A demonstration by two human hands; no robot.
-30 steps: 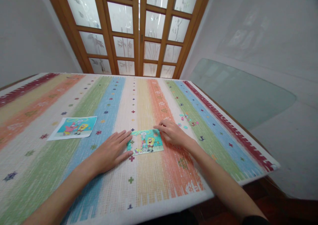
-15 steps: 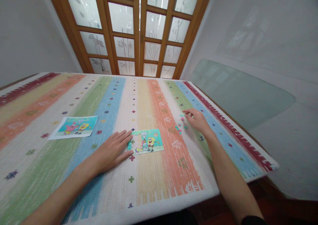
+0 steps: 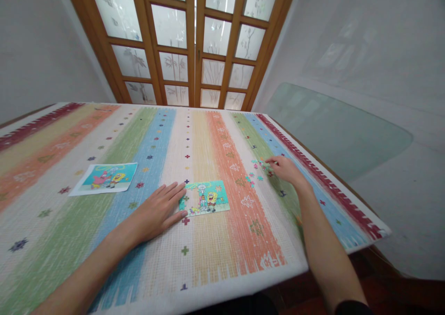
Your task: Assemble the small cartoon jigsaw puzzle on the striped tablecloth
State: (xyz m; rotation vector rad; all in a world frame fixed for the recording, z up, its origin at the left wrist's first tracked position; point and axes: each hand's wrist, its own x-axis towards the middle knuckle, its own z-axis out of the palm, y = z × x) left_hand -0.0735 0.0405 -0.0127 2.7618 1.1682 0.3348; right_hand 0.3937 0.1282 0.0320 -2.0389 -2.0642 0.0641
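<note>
On the tablecloth lies a partly assembled jigsaw puzzle (image 3: 217, 199) with cartoon figures, its left part showing a gap where the cloth is visible. My left hand (image 3: 165, 203) rests flat at the puzzle's left edge, fingers stretched and touching it, thumb apart. Farther right, my right hand (image 3: 283, 169) hovers low over a loose group of small puzzle pieces (image 3: 251, 181), mostly teal and pink. Its fingers are bent and drawn together, with the tips at the pieces; anything between them is too small to make out.
A paper reference picture (image 3: 113, 176) of the same cartoon lies left of the puzzle. The striped tablecloth (image 3: 205, 254) covers the table. Wooden glazed doors (image 3: 192, 50) stand behind it, and a pale glass panel (image 3: 333, 125) leans by the right wall.
My right hand has shifted slightly to the right and down, uncovering more of the loose pieces. My left hand and the puzzle have stayed in place.
</note>
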